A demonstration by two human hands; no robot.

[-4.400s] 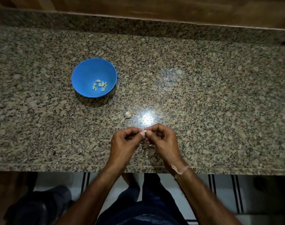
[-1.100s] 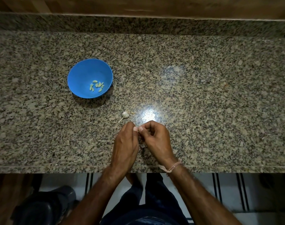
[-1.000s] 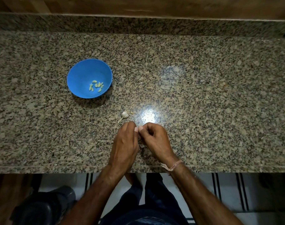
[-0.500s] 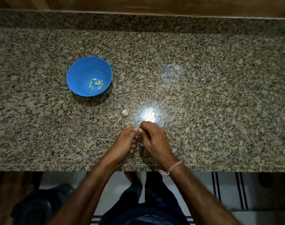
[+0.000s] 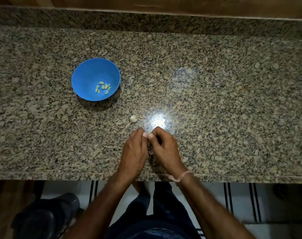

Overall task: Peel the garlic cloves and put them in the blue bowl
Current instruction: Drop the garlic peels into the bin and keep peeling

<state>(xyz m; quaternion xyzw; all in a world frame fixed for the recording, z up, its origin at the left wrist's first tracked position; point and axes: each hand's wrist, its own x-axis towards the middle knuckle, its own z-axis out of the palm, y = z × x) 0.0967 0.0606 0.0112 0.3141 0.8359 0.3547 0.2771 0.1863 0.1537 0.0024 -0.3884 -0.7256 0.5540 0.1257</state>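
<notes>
A speckled grey-and-tan granite table (image 5: 215, 100) was seen from above, a bright light glare (image 5: 158, 121) reflected near its middle. A round blue plastic bowl (image 5: 88, 75) stood on the table's left-centre, with a small cluster of pale yellow-green peeled garlic cloves (image 5: 103, 87) lying at its bottom toward the right wall. A small white garlic bulb remnant with a thin stem (image 5: 133, 119) lay on the table between the bowl and the hands, a tiny pale fragment (image 5: 141, 117) just beside it. The left hand (image 5: 134, 152) and the right hand (image 5: 165, 149) were brought together near the table's front edge, fingers curled and thumb tips touching. Each grip was clenched in a pinch at the meeting point, but the item pinched was hidden by the fingers and could not be told; only a small pale bit (image 5: 151, 152) was visible in the gap below the thumbs. A thin pinkish thread band (image 5: 182, 175) was worn on the right wrist. Dark trousers (image 5: 155, 226) and a striped white floor (image 5: 241, 200) were seen below the table edge.
</notes>
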